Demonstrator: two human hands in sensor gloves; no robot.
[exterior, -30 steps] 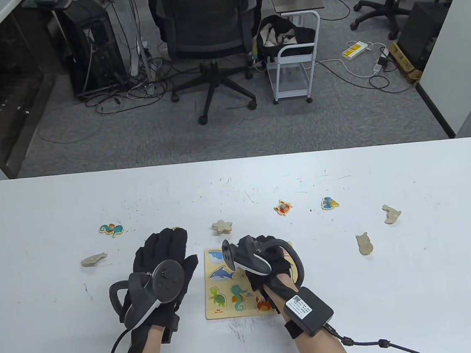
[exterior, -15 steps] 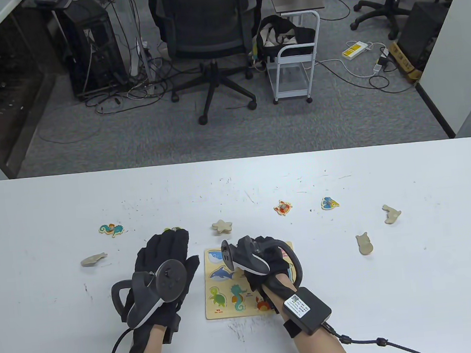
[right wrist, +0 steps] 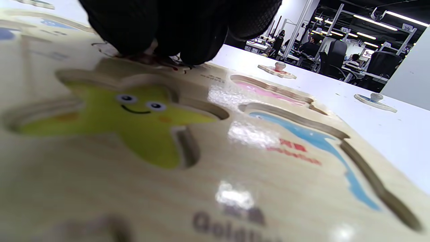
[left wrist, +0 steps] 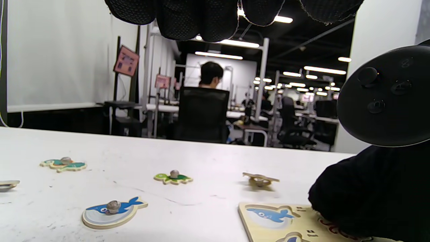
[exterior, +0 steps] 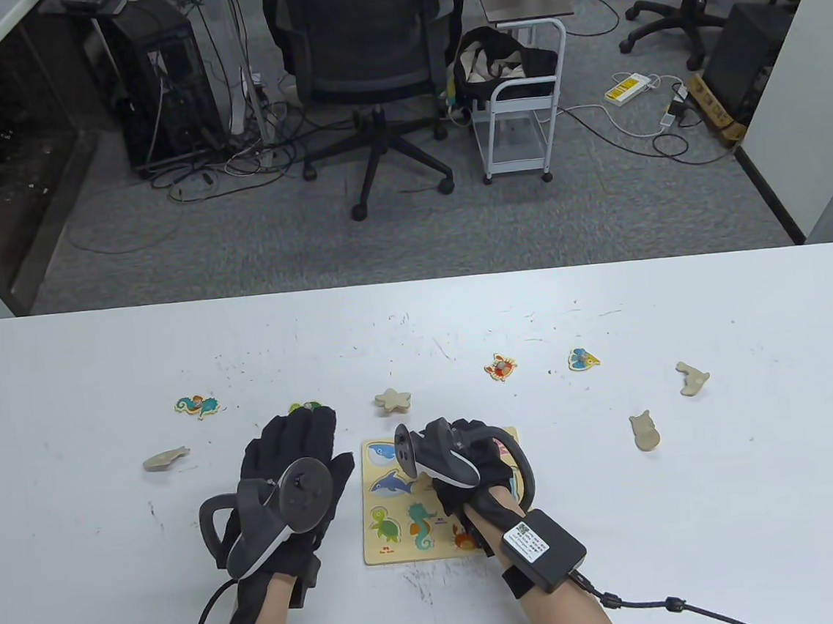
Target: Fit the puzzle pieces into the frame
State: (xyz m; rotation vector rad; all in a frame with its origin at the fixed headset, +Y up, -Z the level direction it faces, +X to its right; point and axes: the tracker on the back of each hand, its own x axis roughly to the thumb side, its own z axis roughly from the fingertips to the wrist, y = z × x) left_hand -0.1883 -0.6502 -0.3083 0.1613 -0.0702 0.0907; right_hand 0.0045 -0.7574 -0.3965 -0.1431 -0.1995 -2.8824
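Note:
The wooden puzzle frame (exterior: pixel 393 546) lies at the table's near middle, with printed animal recesses. My right hand (exterior: pixel 483 456) rests on its right part. In the right wrist view its fingers (right wrist: pixel 161 30) bunch down on a red-edged piece (right wrist: pixel 151 60) sitting on the frame (right wrist: pixel 235 174), beside the yellow starfish recess (right wrist: pixel 127 114). My left hand (exterior: pixel 293 441) lies spread and empty just left of the frame. A blue whale piece (left wrist: pixel 112 211) lies on the table below its fingers (left wrist: pixel 201 20), hidden in the table view.
Loose pieces lie around the frame: seahorse (exterior: pixel 196 405), turtle (exterior: pixel 304 407), face-down starfish (exterior: pixel 393 399), crab (exterior: pixel 500 367), fish (exterior: pixel 583 359). Plain face-down pieces lie at the left (exterior: pixel 166 460) and right (exterior: pixel 644 430), (exterior: pixel 692 378).
My left hand has eased slightly back, uncovering more of the turtle piece. My right hand has stayed on the frame, barely shifting.

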